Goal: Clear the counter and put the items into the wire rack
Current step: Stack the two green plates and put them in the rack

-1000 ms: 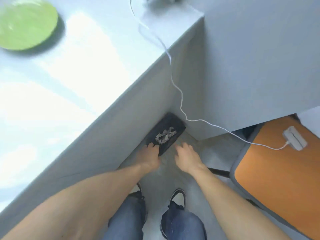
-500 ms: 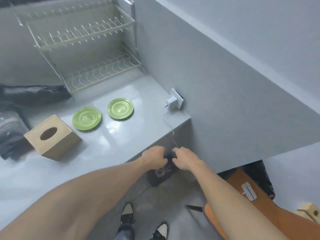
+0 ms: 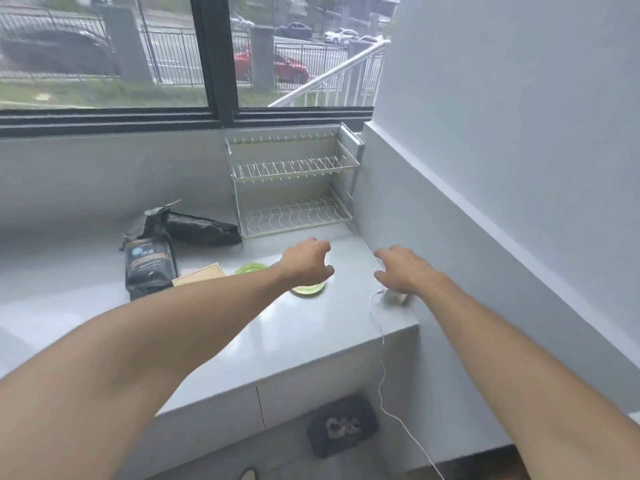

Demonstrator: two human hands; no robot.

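Observation:
An empty two-tier wire rack (image 3: 294, 188) stands at the back right of the grey counter (image 3: 311, 330), against the wall. Two green plates lie on the counter: one (image 3: 308, 289) shows under my left hand, the other (image 3: 250, 269) peeks out behind my left forearm. My left hand (image 3: 306, 259) hovers over the nearer plate, fingers spread, holding nothing. My right hand (image 3: 403, 268) is out over the counter's right edge, fingers apart and empty, just above the wall plug.
A wooden tissue box (image 3: 199, 274) is mostly hidden by my left forearm. Two black bags, one upright (image 3: 149, 266) and one lying (image 3: 202, 228), sit left of the rack. A white charger (image 3: 394, 296) and cable (image 3: 382, 358) hang down at the right. A dark mat (image 3: 343, 429) lies on the floor.
The view rose from the floor to the counter and window. Both hands lifted from near the floor mat to above the counter, the left over a green plate.

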